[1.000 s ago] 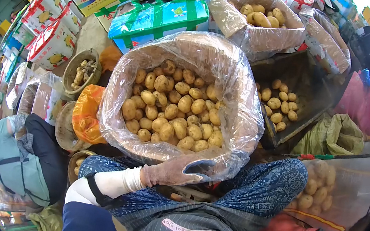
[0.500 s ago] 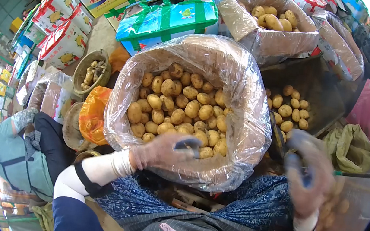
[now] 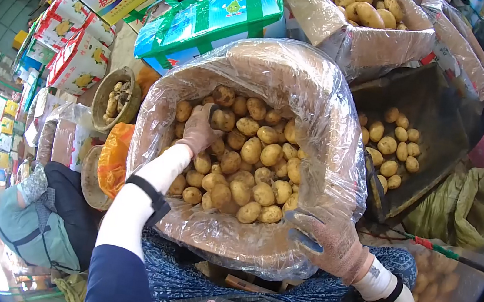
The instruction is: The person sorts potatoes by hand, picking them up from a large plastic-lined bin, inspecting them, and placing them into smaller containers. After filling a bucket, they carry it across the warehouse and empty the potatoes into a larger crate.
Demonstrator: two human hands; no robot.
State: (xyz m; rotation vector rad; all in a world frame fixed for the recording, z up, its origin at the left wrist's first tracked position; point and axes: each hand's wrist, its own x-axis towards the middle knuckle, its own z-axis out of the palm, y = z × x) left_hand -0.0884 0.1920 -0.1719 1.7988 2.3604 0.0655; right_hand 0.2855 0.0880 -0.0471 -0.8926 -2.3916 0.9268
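A large box [image 3: 231, 235] lined with clear plastic stands in front of me, filled with potatoes [image 3: 251, 150]. My left hand [image 3: 199, 131], in a work glove, reaches into its far left part. Its fingers are curled round a potato lying among the others, and the fingertips are partly hidden. At the near right corner of the box is my right hand [image 3: 334, 242], also gloved, with fingers stretched out and thumb apart. It holds nothing and overlaps the plastic liner [image 3: 338, 163] at the rim.
Right of the box, a dark scoop-like tray [image 3: 435, 121] holds several loose potatoes. Another potato box [image 3: 383, 50] stands behind. On the left are a bowl [image 3: 130, 106], an orange bag [image 3: 114, 158] and a person [image 3: 41, 216]. A green sack [image 3: 460, 210] sits at right.
My left hand has moved forward from the near rim into the box, onto a potato. My right hand has come left from beside the tray to the box's near right corner.
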